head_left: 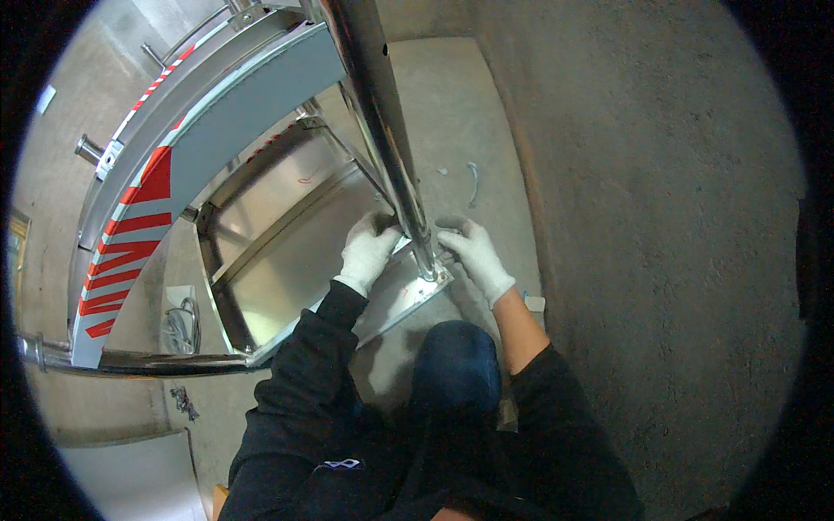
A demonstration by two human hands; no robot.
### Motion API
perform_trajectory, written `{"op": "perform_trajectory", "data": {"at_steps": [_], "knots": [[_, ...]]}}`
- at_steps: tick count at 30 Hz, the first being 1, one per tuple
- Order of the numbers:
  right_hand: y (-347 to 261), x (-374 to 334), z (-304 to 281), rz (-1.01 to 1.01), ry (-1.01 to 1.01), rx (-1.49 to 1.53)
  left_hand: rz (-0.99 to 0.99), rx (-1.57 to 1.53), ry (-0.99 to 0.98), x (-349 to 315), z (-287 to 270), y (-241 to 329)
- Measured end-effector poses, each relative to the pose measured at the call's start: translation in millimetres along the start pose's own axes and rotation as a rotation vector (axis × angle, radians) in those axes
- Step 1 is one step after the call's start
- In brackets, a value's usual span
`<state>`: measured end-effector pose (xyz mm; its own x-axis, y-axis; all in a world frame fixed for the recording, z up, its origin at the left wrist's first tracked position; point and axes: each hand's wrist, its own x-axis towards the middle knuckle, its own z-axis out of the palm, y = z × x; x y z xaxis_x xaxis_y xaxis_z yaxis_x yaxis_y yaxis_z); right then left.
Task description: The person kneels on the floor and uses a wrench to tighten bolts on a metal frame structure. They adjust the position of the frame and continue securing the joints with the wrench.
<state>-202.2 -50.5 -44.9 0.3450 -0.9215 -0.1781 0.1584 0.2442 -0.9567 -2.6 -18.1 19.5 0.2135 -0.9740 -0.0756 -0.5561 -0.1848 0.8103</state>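
Observation:
My left hand (pixel 368 253), in a white knit glove, is beside the lower end of a shiny round metal post (pixel 382 143). Its fingers are curled in against the post's left side, and what they hold cannot be made out. On the other side of the post is my right hand (pixel 476 256), gloved too, with thumb and fingers drawn together close to the metal. Anything pinched there is too small to name. The post stands on the corner of a bright metal base plate (pixel 407 293), just below both hands.
A curved grey panel (pixel 261 95) with red-and-white striping (pixel 130 252) rises at the left above a metal tray-like frame (pixel 287 252). A dark rough wall (pixel 660 260) runs along the right. A coiled cable (pixel 181 328) and a pale scrap strip (pixel 473 184) lie on the floor.

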Motion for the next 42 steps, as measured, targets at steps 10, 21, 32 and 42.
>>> {"op": "perform_trajectory", "data": {"at_steps": [10, 21, 32, 42], "knots": [[-3.4, -21.8, 2.5, 0.047, 0.030, 0.191, -0.076, -0.137, -0.024, -0.6, 0.8, 3.1], [-0.5, -14.6, 20.1, 0.011, 0.111, 0.120, -0.090, -0.127, -0.022, -1.5, 1.1, 8.9], [-16.2, -14.3, 27.3, 0.001, 0.148, -0.118, -0.046, -0.094, -0.001, -0.4, -2.0, 1.5], [-10.5, -9.4, 27.0, -0.114, 0.247, -0.360, -0.031, -0.099, -0.010, 2.2, 0.2, -1.8]]}}
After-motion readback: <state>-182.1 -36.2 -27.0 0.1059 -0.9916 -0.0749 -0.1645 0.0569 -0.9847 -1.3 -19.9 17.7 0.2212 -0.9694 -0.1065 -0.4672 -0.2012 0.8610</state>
